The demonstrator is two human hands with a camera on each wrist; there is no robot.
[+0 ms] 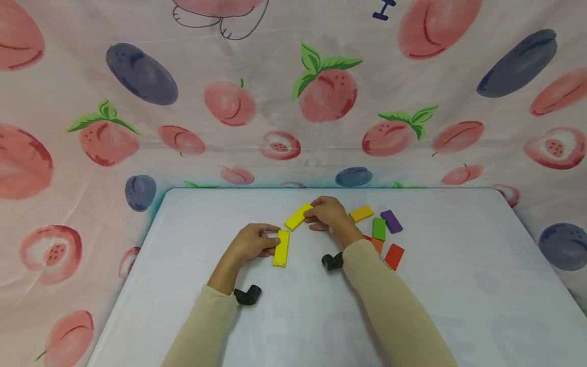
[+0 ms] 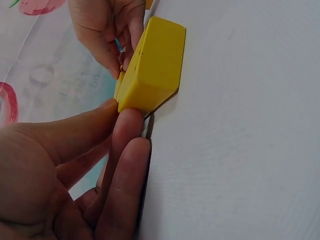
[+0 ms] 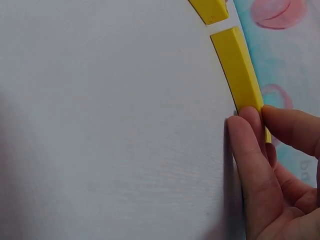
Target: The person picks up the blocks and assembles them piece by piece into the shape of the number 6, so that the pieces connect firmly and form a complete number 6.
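Two yellow rectangular blocks lie on a white table, their near corners a small gap apart. My left hand [image 1: 251,241] is at the left side of the nearer yellow block [image 1: 282,252], its thumb and fingertips pinching the edge, as the left wrist view also shows on the block [image 2: 160,57]. The farther yellow block [image 1: 296,218] slants up to the right. My right hand [image 1: 328,213] holds its upper right end between thumb and fingers. In the right wrist view that block [image 3: 236,65] lies along the hand's fingertips, with the other one's end [image 3: 210,11] beyond it.
Right of my right hand lie an amber block [image 1: 361,213], a purple block [image 1: 392,221], a green block [image 1: 378,229], an orange block [image 1: 377,245] and a red block [image 1: 394,256]. Another red piece is mostly hidden by the right forearm. A fruit-print cloth [image 1: 192,173] hangs behind the table [image 1: 293,326].
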